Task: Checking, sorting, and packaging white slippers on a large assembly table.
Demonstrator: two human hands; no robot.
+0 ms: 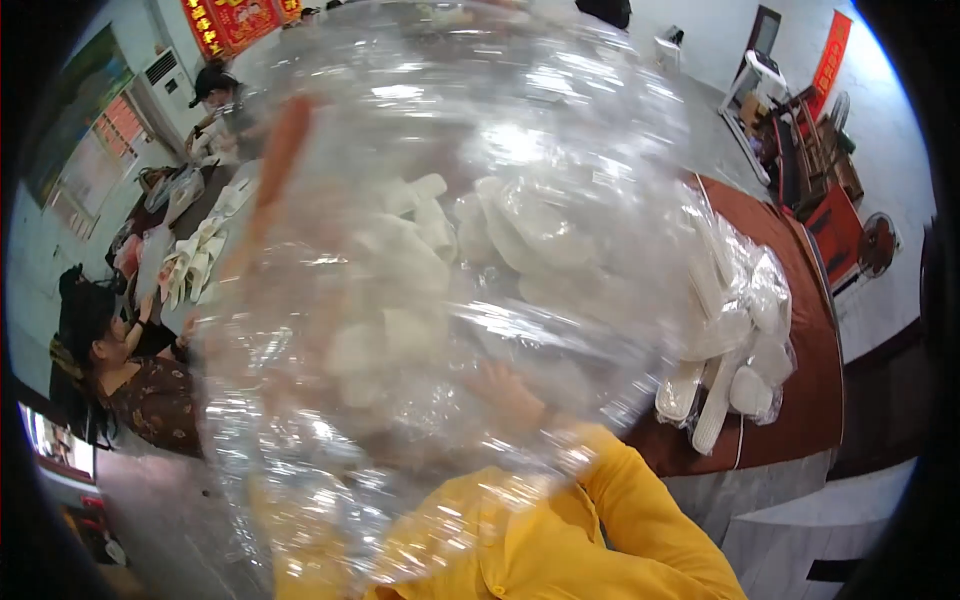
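Note:
A large clear plastic bag (570, 330), smeared by motion, spreads across the middle of the view in front of me. Through it I make out my right hand (505, 395), blurred, its fingers seeming stretched out; whether it is inside the bag or behind it I cannot tell. A yellow sleeve (640, 490) leads up to that hand. On the left, more yellow sleeve shows through the plastic, but my left hand is lost in glare and blur. Beyond the film lie several white sole-shaped pieces (410, 250), their outlines hazy.
On the brown-covered table (800, 400), to the right, sit plastic-wrapped white sole-shaped pieces (735, 330). A co-worker (140, 370) sits close on my left; another person (215, 110) is farther back. White pieces (200, 250) lie on the table before them. A fan (877, 245) stands far right.

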